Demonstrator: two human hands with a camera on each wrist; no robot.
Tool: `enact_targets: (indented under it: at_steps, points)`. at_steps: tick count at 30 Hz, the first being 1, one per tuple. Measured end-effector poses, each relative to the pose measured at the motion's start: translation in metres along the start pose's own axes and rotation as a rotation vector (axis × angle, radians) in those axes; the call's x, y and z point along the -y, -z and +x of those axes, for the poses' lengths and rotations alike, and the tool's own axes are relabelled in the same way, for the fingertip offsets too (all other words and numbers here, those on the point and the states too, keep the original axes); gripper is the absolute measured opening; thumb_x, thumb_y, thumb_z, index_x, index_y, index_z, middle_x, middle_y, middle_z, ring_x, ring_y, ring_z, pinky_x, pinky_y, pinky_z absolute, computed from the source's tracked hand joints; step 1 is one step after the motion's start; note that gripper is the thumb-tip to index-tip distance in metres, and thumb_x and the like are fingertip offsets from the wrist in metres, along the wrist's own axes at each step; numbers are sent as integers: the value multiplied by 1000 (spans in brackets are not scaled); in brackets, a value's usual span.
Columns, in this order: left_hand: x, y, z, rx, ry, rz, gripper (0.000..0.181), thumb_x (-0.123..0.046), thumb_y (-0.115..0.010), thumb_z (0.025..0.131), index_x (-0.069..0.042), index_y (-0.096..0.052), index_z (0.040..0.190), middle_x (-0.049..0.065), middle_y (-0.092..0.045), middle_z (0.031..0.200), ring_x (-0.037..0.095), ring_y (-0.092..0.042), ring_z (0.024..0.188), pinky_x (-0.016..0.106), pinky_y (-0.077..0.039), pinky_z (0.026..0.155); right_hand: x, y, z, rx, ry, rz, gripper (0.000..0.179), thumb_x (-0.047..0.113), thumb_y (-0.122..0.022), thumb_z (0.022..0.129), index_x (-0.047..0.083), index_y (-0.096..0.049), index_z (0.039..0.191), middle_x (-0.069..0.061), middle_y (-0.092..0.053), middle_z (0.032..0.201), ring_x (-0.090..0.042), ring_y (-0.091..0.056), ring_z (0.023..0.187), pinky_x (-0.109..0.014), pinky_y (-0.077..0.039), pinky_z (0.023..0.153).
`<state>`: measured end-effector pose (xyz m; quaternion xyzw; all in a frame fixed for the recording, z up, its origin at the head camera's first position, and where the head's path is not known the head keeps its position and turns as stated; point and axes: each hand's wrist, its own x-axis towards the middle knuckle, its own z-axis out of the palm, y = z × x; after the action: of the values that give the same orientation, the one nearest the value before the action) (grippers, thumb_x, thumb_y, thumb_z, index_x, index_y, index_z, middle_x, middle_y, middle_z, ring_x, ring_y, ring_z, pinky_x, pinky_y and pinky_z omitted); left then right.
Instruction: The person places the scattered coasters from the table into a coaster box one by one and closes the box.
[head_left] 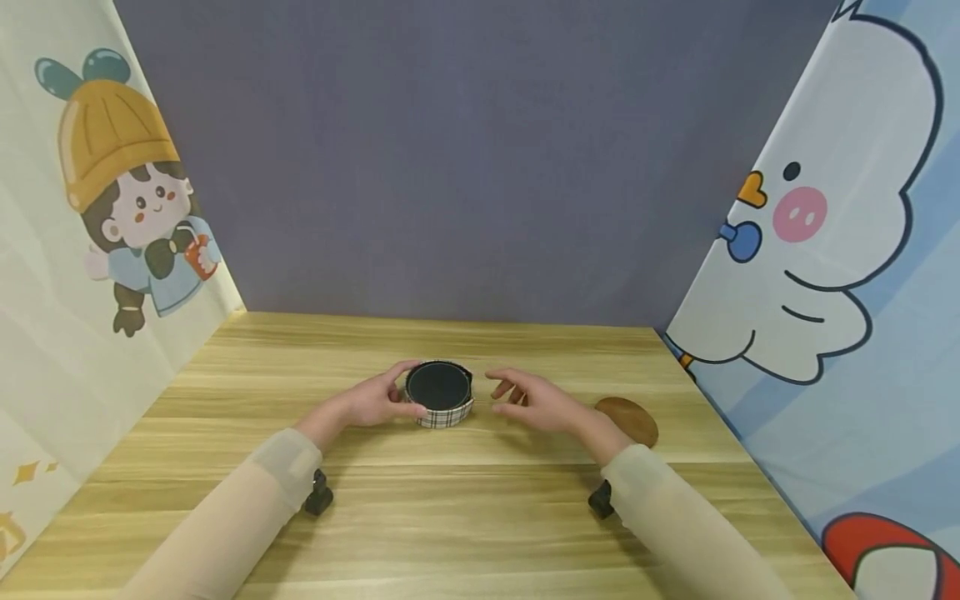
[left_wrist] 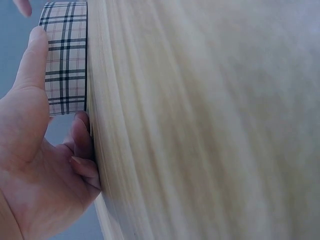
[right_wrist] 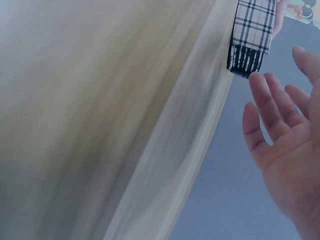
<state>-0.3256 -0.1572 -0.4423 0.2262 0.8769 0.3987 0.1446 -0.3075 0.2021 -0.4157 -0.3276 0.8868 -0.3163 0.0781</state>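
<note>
A low round item (head_left: 439, 387) with a black top and a plaid side band rests on the wooden table. My left hand (head_left: 378, 398) holds its left side, thumb at the front and fingers reaching round the back. In the left wrist view the thumb lies against the plaid band (left_wrist: 66, 60). My right hand (head_left: 536, 400) hovers just right of the item, apart from it, fingers loosely bent and holding nothing. The right wrist view shows the item's end with black and white stripes (right_wrist: 245, 60) near those fingertips.
A brown oval object (head_left: 628, 420) lies on the table, partly behind my right forearm. The wood-grain table (head_left: 450, 517) meets a grey back wall (head_left: 450, 167). Cartoon-printed panels stand on the left (head_left: 45, 250) and right (head_left: 862, 450).
</note>
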Motion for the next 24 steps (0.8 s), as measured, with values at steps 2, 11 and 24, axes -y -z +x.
enact_targets:
  at_steps: [2, 11, 24]
  points:
    - [1, 0, 0, 1, 1, 1, 99, -39, -84, 100, -16, -23, 175, 0, -58, 75, 16, -54, 72, 35, -47, 72, -3, 3, -9, 10, 5, 3, 64, 31, -71, 110, 10, -48, 165, -8, -73, 131, -10, -68, 100, -31, -58, 88]
    - [1, 0, 0, 6, 25, 6, 102, -44, -85, 99, -21, -22, 175, 1, -60, 79, 17, -55, 73, 34, -49, 73, -21, 10, -48, 31, -38, 0, 62, 33, -69, 111, 9, -49, 164, 0, -72, 123, -8, -66, 96, -29, -57, 84]
    - [2, -1, 2, -8, 12, 28, 102, -45, -84, 99, -19, -22, 175, 1, -61, 78, 16, -55, 74, 35, -47, 74, -55, 42, -91, -104, -114, -69, 61, 37, -75, 107, 11, -57, 159, -9, -71, 127, -21, -65, 111, -39, -56, 89]
